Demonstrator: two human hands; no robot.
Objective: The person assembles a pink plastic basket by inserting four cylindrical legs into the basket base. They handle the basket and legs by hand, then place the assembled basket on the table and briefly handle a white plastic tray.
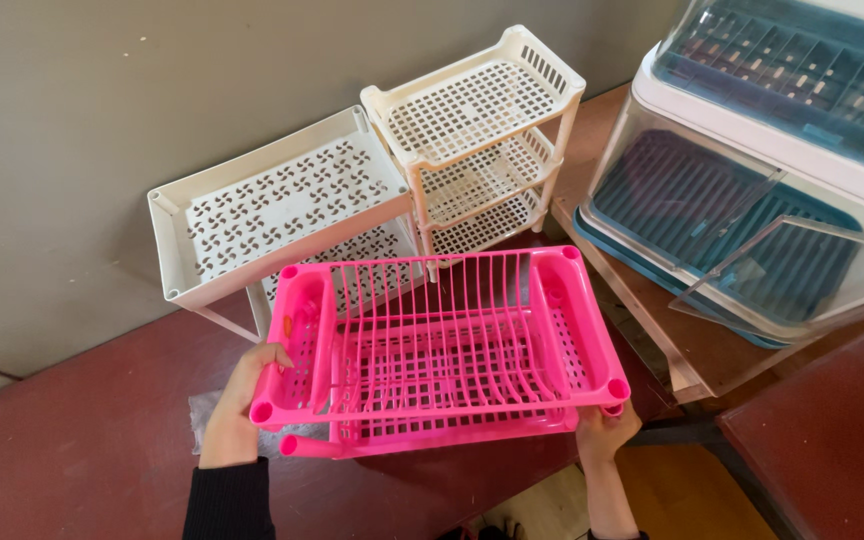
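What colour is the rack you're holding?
Bright pink: the dish rack, seen best in the head view.

One pink dish rack (442,350) is in view, with two hands on it: one left hand (237,405) and one right hand (602,432). Behind the pink dish rack stand two tiered shelf racks: one white (272,215), one cream (477,130). To its right sits one clear-lidded dish drainer box (752,170) with blue trays. One dark red worktop (82,440) carries them.

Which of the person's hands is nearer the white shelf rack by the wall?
Left. The left hand is just below the white shelf rack; the right hand is across the pink dish rack.
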